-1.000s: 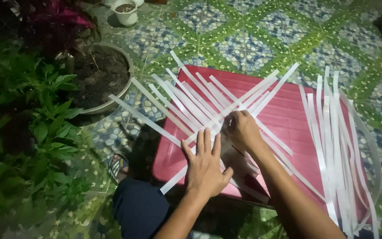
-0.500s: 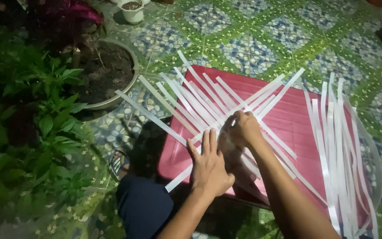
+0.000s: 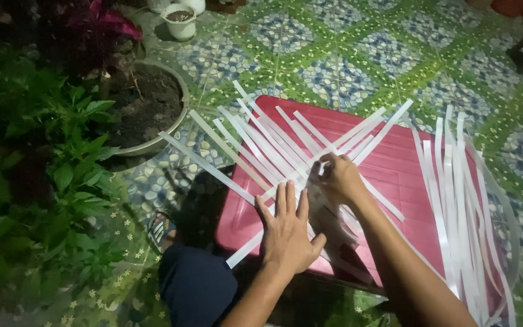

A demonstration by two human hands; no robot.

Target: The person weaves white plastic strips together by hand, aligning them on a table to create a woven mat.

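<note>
Head view showed the left hand (image 3: pixel 287 233) pressed flat, fingers together, on crossed thin white strips (image 3: pixel 261 145) atop a red plastic table (image 3: pixel 407 181), while the right hand (image 3: pixel 337 178) pinched one; light, floppy, creasable, they seemed best gripped near the crossings.

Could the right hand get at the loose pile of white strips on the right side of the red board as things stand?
Probably yes. The right hand is pinching the crossed strips mid-board, and only bare red board lies between it and the loose pile; nothing blocks the way.
</note>
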